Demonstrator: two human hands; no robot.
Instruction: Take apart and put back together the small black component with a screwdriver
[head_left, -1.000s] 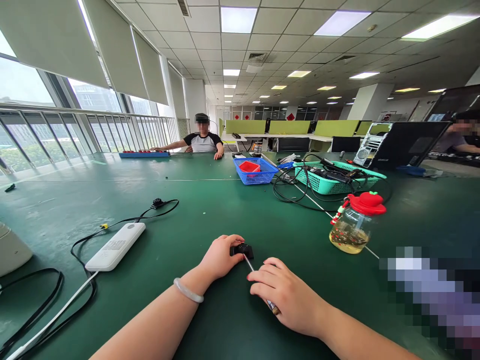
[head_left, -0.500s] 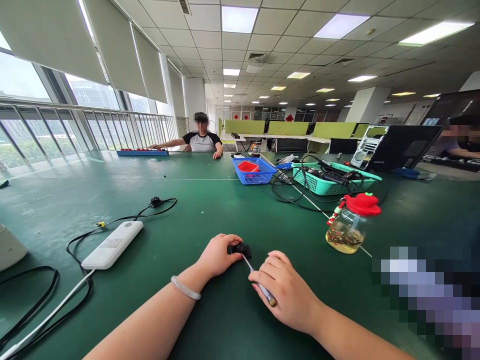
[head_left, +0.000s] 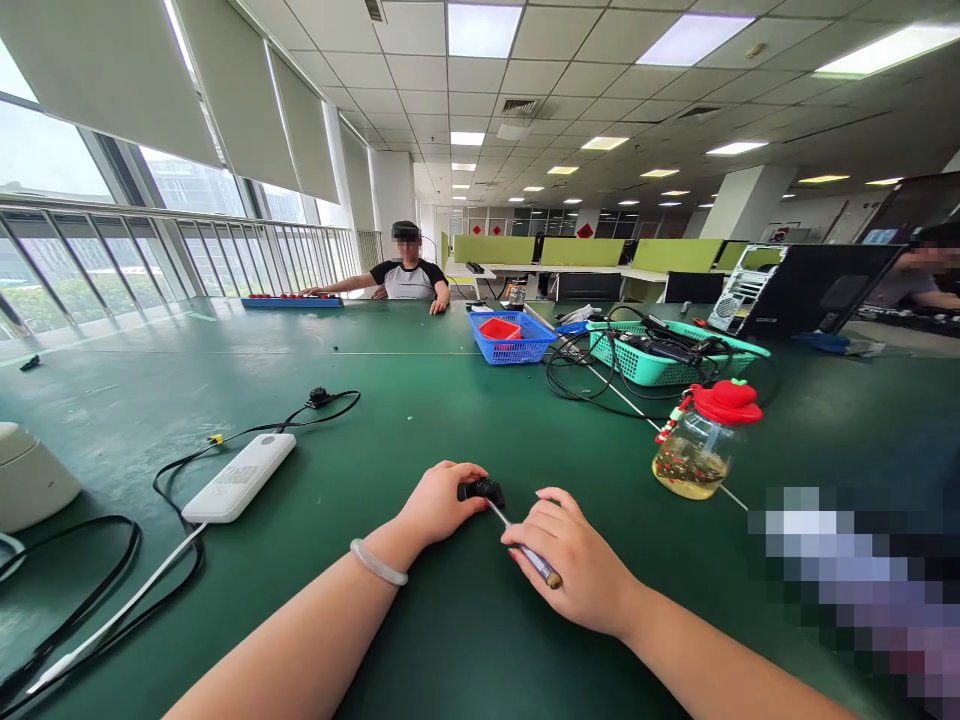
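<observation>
My left hand [head_left: 439, 503], with a pale bangle at its wrist, is closed around one end of a small black plastic piece [head_left: 486, 490] on the green table. The exact kind of this piece is too small to tell. In my right hand [head_left: 576, 558] is a screwdriver [head_left: 541, 568] with a translucent handle, gripped between thumb and fingers. Its thin metal shaft slants up and left, and the tip meets the near side of the black piece. The contact point itself is too small to make out.
On the left lie a white power bank [head_left: 241, 478] and black cables. To the right stands a jar [head_left: 694, 455] with a red lid. Farther back are a blue basket [head_left: 514, 348] and a teal basket [head_left: 637, 370] of cables. A person [head_left: 409, 275] sits across the table [head_left: 360, 600].
The camera view has shifted slightly, so everything sits a little differently in frame. The black piece looks slightly turned in my left hand. The screwdriver stays against it.
</observation>
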